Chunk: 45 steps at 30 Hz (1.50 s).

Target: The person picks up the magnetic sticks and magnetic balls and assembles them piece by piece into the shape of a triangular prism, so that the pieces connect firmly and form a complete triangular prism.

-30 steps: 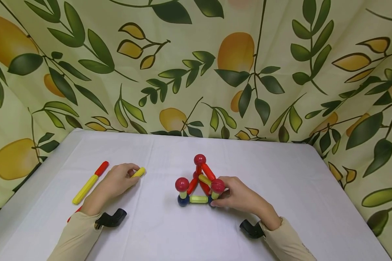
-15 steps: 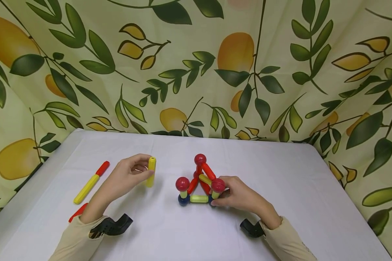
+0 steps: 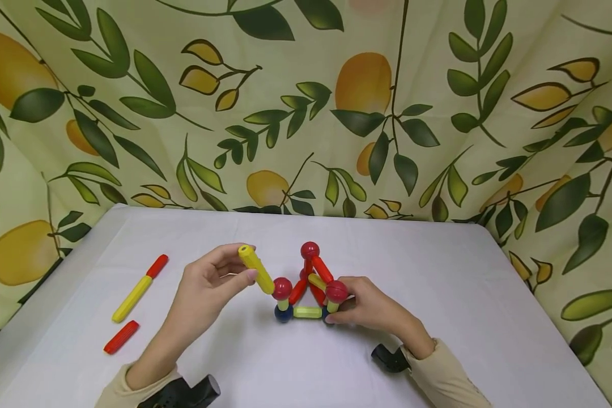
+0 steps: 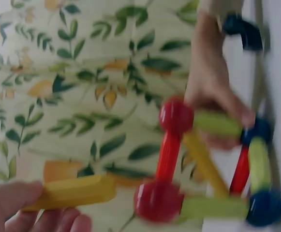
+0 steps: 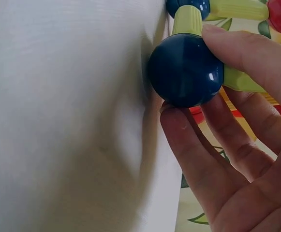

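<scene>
My left hand point(image 3: 209, 292) pinches a yellow magnetic building rod point(image 3: 256, 268) between thumb and fingers. The rod is tilted, its lower end right at the front-left red ball point(image 3: 282, 288) in the head view; the left wrist view shows a small gap between rod point(image 4: 77, 190) and ball point(image 4: 157, 200). This ball tops a frame of red, yellow and pale green rods point(image 3: 307, 312) joined by red and blue balls. My right hand point(image 3: 374, 303) grips the frame's front-right corner, thumb and fingers around a dark blue ball point(image 5: 184, 70) close to the tablecloth.
Left on the white tablecloth point(image 3: 413, 255) lie a yellow rod point(image 3: 131, 299) and a red rod point(image 3: 158, 265) end to end, with another red rod point(image 3: 121, 337) nearer. A leaf-and-fruit patterned curtain point(image 3: 296, 113) hangs behind the table. Both wrists carry black camera mounts point(image 3: 390, 358).
My left hand has lifted the yellow rod from the table, turned it and carried it right to the front-left red ball. The nearer red rod is uncovered. My right hand keeps its grip in place.
</scene>
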Available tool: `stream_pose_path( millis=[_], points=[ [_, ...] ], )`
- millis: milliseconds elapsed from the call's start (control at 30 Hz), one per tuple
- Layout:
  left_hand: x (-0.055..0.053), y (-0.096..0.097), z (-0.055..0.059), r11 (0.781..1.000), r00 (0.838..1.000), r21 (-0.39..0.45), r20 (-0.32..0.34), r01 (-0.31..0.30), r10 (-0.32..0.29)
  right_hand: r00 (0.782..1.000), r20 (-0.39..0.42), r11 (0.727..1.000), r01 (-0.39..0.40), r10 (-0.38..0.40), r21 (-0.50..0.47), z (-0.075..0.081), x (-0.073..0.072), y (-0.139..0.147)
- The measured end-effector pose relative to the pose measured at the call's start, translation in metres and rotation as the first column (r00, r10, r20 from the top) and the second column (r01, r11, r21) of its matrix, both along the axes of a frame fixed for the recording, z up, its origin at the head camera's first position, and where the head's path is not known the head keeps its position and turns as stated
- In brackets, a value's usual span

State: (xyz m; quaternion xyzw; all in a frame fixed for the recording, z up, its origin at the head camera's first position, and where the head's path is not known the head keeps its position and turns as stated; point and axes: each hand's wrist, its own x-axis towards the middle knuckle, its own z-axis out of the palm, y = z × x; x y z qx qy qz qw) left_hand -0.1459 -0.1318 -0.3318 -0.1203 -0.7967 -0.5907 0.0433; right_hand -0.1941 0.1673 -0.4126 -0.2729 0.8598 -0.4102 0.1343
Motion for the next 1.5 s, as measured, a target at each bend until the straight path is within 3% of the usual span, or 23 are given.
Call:
stream_pose_path(
  millis=[100,267,433,633,833,933,1133,1367,1500],
  points=[
    [0.014,0.015,0.000,0.996,1.000,0.089,0.005,0.002,-0.002,1.000,-0.001,1.000,0.009,-0.009,0.015,0.000,0.001,-0.003],
    [0.034,0.036,-0.003,0.981,0.995,0.190,0.084,0.030,-0.047,1.000,0.010,0.999,0.028,-0.028,0.016,-0.001,0.004,-0.006],
    [0.044,0.048,-0.012,0.962,0.979,0.263,0.164,0.076,-0.122,0.999,0.020,0.999,0.041,-0.041,0.006,-0.002,0.007,-0.007],
    [0.048,0.057,-0.025,0.944,0.968,0.304,0.170,0.124,-0.182,1.000,0.010,1.000,0.023,-0.023,-0.016,-0.002,0.009,-0.008],
    [0.049,0.066,-0.042,0.917,0.944,0.352,0.191,0.189,-0.268,1.000,0.002,1.000,0.020,-0.020,-0.003,-0.001,0.010,-0.008],
    [0.048,0.070,-0.052,0.904,0.934,0.383,0.213,0.189,-0.286,1.000,-0.008,1.000,0.019,-0.019,0.005,-0.001,0.011,-0.007],
    [0.045,0.074,-0.063,0.925,0.920,0.355,0.303,0.133,-0.249,1.000,-0.009,1.000,0.026,-0.026,0.010,-0.001,0.011,-0.008],
    [0.042,0.074,-0.071,0.932,0.926,0.351,0.316,0.086,-0.204,1.000,-0.020,1.000,-0.006,0.006,0.001,-0.002,0.011,-0.007],
    [0.039,0.075,-0.077,0.931,0.940,0.359,0.288,0.071,-0.183,0.999,-0.036,1.000,-0.029,0.028,-0.009,-0.002,0.010,-0.006]
  ],
)
